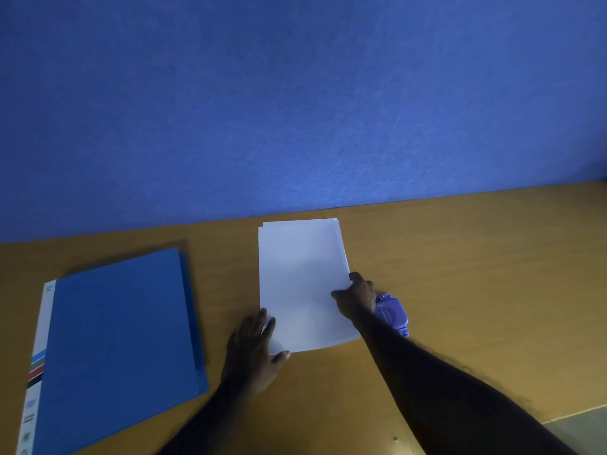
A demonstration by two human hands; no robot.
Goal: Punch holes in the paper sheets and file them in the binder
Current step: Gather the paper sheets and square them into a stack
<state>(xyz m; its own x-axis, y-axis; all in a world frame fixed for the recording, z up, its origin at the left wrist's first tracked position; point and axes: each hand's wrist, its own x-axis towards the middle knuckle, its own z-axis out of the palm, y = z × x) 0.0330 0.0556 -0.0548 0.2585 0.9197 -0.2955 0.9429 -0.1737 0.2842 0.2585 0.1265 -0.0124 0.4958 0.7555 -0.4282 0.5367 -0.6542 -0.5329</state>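
A stack of white paper sheets (300,284) lies flat in the middle of the wooden desk. My left hand (254,349) rests flat on the desk at the stack's near left corner, fingers spread, fingertips on the paper. My right hand (356,298) grips the purple hole punch (391,311) at the stack's right edge; the punch's black front part touches the paper edge. A closed blue binder (121,339) with a white spine strip lies to the left of the sheets.
The wooden desk (476,274) extends to the right of the punch. A blue wall (295,110) rises behind its far edge. The desk's near right corner shows grey floor (584,428) beyond it.
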